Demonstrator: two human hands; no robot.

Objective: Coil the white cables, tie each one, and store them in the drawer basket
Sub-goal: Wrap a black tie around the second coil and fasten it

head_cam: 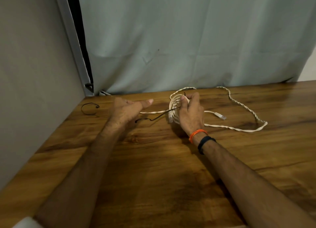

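Right hand (190, 112) grips a coiled white cable (174, 108) just above the wooden table (153, 159), fingers curled round the coil. A dark twist tie (159, 115) runs from the coil toward the left hand (128, 109) (fingers loosely extended, holding nothing). An uncoiled white cable (239, 106) lies loose beyond the coil. A second tie (89, 108) lies left of the coil, well apart.

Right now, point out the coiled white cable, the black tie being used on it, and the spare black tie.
coiled white cable (174, 106), head view, on the wound loops.
black tie (159, 116), head view, on its loose tail.
spare black tie (89, 108), head view, on its curved loop.
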